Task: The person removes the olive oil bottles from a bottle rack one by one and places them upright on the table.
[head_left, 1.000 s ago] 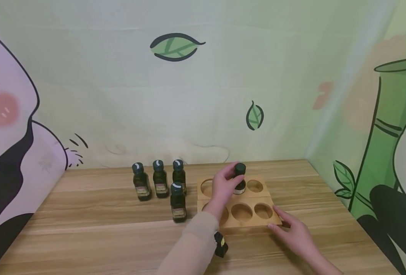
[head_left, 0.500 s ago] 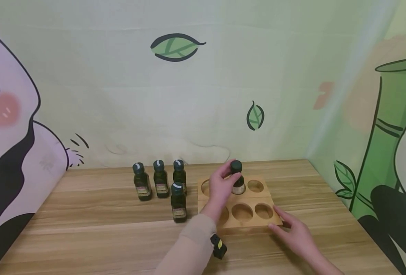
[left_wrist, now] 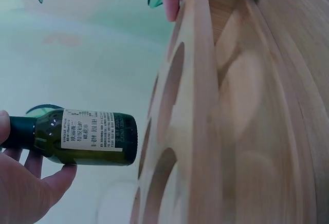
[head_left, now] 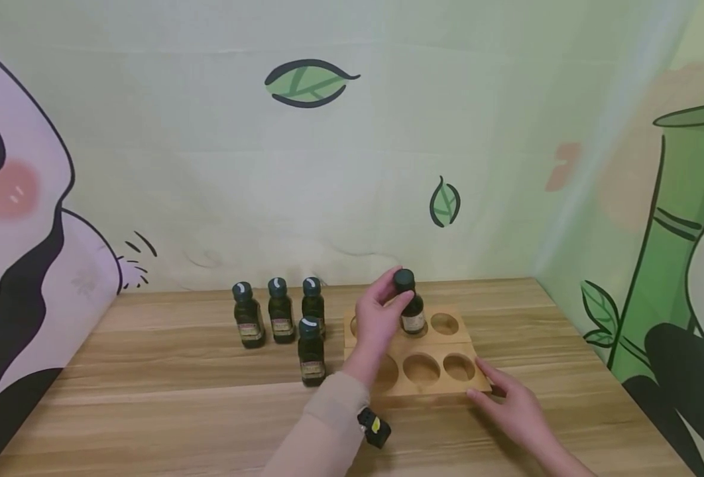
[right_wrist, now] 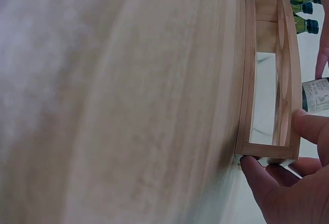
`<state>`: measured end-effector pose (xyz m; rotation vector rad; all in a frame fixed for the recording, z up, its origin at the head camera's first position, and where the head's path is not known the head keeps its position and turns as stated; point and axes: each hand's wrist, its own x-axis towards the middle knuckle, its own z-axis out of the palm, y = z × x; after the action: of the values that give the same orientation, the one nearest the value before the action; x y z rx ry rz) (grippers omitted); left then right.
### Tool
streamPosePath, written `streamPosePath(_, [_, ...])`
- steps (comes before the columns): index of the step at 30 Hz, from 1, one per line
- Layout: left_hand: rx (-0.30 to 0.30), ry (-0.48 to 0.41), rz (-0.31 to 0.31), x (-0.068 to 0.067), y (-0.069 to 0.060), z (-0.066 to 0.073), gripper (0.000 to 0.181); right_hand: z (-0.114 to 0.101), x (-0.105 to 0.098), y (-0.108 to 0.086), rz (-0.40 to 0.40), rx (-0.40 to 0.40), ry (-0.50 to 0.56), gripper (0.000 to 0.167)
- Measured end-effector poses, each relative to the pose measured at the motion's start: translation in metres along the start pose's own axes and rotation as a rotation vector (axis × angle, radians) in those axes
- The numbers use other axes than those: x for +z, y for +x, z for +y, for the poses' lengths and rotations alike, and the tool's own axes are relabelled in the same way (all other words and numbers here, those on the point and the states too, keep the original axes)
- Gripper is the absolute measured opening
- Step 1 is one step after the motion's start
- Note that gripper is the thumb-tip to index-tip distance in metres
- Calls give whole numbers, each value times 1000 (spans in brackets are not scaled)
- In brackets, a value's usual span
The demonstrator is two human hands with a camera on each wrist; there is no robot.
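Observation:
My left hand (head_left: 378,324) grips a small dark green bottle (head_left: 413,317) by its black cap and neck. The bottle is upright over the back middle hole of a wooden rack (head_left: 441,348). In the left wrist view, the base of the bottle (left_wrist: 92,136) is apart from the top board of the rack (left_wrist: 185,131). My right hand (head_left: 514,405) holds the rack's front right corner, with thumb and fingers on its edge in the right wrist view. The left holes are partly hidden behind my left hand and forearm.
Several similar dark bottles stand left of the rack, the nearest bottle (head_left: 311,354) close to my left sleeve (head_left: 328,417). A black device (head_left: 374,427) is at my left wrist. A printed cloth wall (head_left: 352,165) rises behind the wooden table (head_left: 167,411).
My left hand has raised the bottle out of the rack's back middle hole and shifted it slightly left, so more of its label shows. My right hand stays at the rack's corner.

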<state>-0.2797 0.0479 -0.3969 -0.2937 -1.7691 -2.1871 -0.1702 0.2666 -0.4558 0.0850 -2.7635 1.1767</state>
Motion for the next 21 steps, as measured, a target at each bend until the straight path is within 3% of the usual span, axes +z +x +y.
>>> streamPosePath(11, [-21,50,-33,-6,-11,16,43,2,0,2,-43,27,-13,67])
streamPosePath(21, [-40,32,-63,-15,-21,27,44,1,0,1,-27,29,-6,66])
